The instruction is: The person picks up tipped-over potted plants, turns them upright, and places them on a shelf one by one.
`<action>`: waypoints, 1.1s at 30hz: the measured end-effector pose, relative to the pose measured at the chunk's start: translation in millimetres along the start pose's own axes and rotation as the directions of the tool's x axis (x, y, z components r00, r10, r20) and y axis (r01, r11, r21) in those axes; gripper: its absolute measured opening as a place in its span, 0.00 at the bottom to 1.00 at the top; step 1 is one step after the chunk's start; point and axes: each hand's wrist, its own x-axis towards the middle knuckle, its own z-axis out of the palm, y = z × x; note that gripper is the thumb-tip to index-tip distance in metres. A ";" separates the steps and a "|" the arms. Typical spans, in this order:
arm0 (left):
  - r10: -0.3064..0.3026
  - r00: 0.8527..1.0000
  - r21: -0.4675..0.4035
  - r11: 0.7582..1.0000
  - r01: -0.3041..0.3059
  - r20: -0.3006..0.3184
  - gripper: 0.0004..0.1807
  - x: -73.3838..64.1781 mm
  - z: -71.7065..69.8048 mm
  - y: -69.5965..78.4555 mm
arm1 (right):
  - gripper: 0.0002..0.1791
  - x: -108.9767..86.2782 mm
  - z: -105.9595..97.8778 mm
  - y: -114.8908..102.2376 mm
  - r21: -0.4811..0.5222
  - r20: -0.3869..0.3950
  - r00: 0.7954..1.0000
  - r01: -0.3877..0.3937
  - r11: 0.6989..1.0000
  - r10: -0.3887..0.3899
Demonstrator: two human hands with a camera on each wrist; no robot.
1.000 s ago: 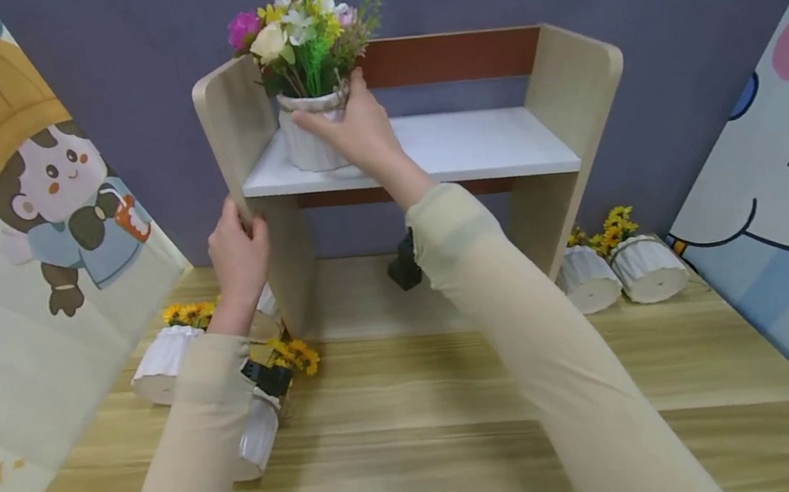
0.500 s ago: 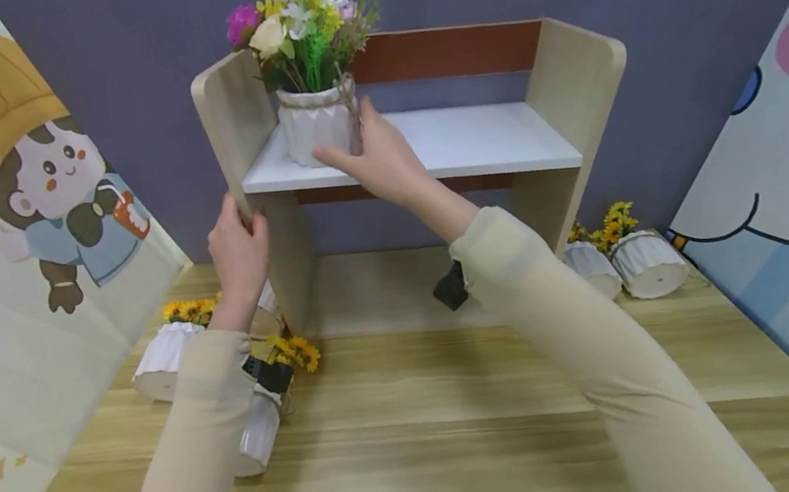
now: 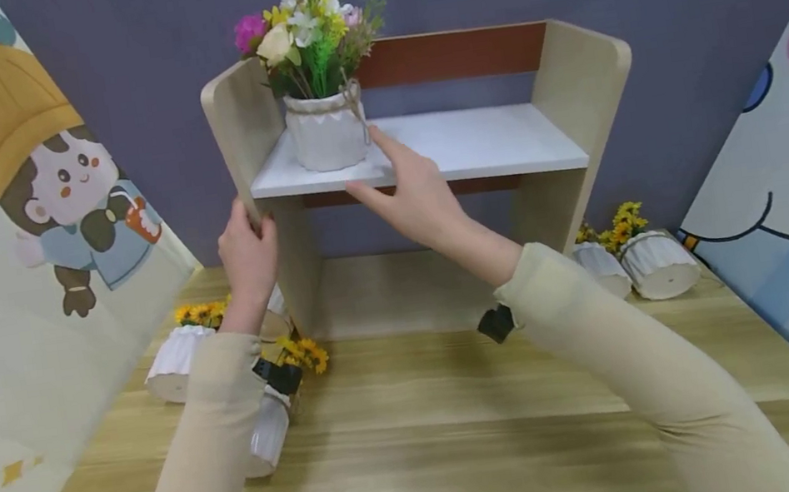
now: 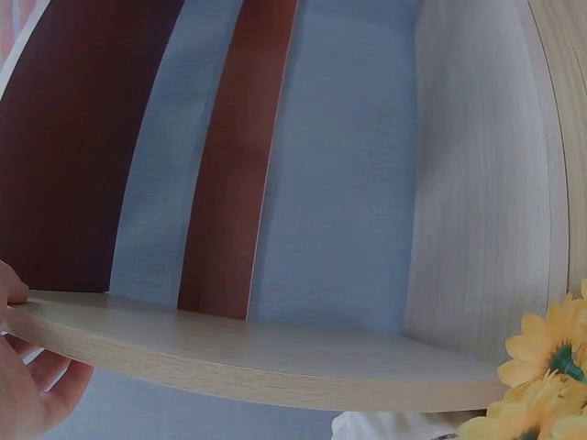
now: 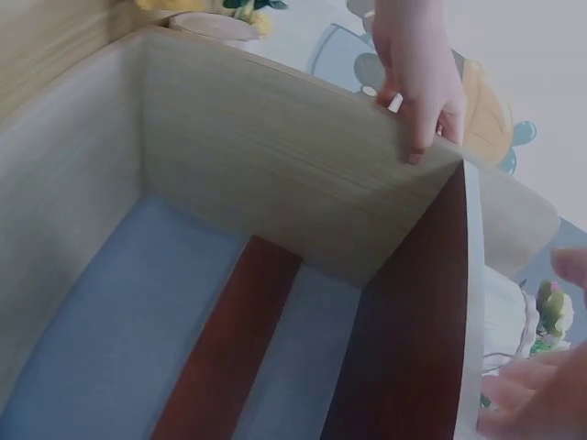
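Observation:
A white ribbed flowerpot [image 3: 327,133] with mixed artificial flowers [image 3: 312,35] stands upright on the white shelf board [image 3: 486,141], at its left end. Twine circles its rim. Just right of the pot is my right hand [image 3: 422,200], thumb and fingers spread, holding nothing; its fingertips are close to the pot, and I cannot tell whether they touch it. My left hand [image 3: 248,258] grips the front edge of the shelf's left side panel [image 3: 246,132]. In the right wrist view, that hand's thumb [image 5: 422,133] lies on the panel's inner face.
White pots with yellow flowers lie tipped on the wooden table [image 3: 422,444]: one pot [image 3: 179,362] and a nearer one [image 3: 268,432] at left, partly behind my left arm, and two at right, including this pot [image 3: 660,263]. Walls stand behind and at both sides.
My right hand has let go of the flowerpot and drawn back to the right and down. The pot stays on the shelf. My left hand keeps its grip on the panel.

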 end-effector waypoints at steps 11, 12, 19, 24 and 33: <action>-0.013 1.000 0.018 1.000 0.013 -0.027 0.14 -0.5 -2.2 -0.8 | 0.37 -40.0 -0.3 24.6 -0.191 -0.006 0.966 0.253 0.948 -0.259; -0.015 1.000 0.015 1.000 0.015 -0.024 0.14 -0.2 -1.5 -1.5 | 0.37 -43.2 -1.0 27.0 -0.200 -0.012 0.964 0.259 0.945 -0.266; -0.009 0.999 -0.006 1.000 0.008 -0.033 0.14 -1.4 0.6 -0.2 | 0.33 -70.0 -11.3 43.0 -0.207 -0.068 0.958 0.261 0.943 -0.280; 0.001 0.999 -0.004 1.000 -0.001 -0.032 0.12 -2.1 -0.7 0.1 | 0.28 -90.3 -21.0 55.3 -0.179 -0.104 0.974 0.181 0.967 -0.201; -0.004 1.000 -0.005 1.000 0.004 -0.017 0.11 -2.8 1.0 -0.5 | 0.23 -112.6 -34.1 84.2 -0.159 -0.167 0.970 0.153 0.975 -0.179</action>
